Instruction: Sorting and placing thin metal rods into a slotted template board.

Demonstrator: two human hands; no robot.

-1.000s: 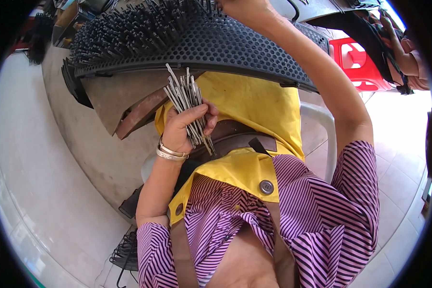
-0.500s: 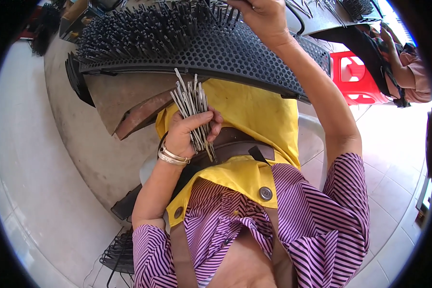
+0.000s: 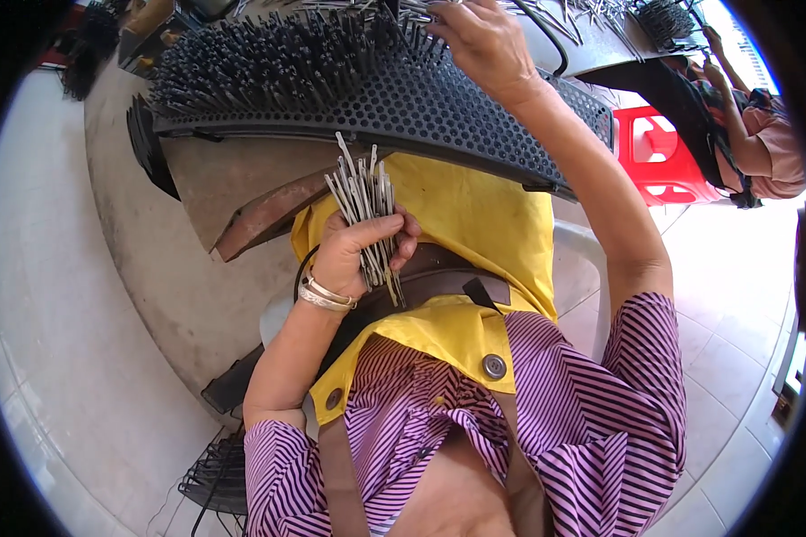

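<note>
My left hand (image 3: pixel 353 253) is wrapped round a bundle of thin silvery metal rods (image 3: pixel 364 190), held upright above my yellow apron. The rods stick out above and below my fist. At the far side, my right hand (image 3: pixel 488 45) reaches over a black perforated rack (image 3: pixel 483 112), fingers bent and pinched together near its far edge. Whatever sits between those fingertips is too small to make out. Many dark rods (image 3: pixel 260 67) stand packed upright in the left part of the rack, while the holes on its right side show bare.
More loose metal rods (image 3: pixel 600 13) lie on the table beyond the rack. A red plastic stool (image 3: pixel 662 152) and another person (image 3: pixel 761 148) are at the right. A brown board-like piece (image 3: pixel 264 215) lies below the rack. A black wire basket (image 3: pixel 217 474) stands at lower left.
My right hand has shifted slightly down and its fingers have drawn in. My left hand with the rods has barely moved. The other person's hands have risen.
</note>
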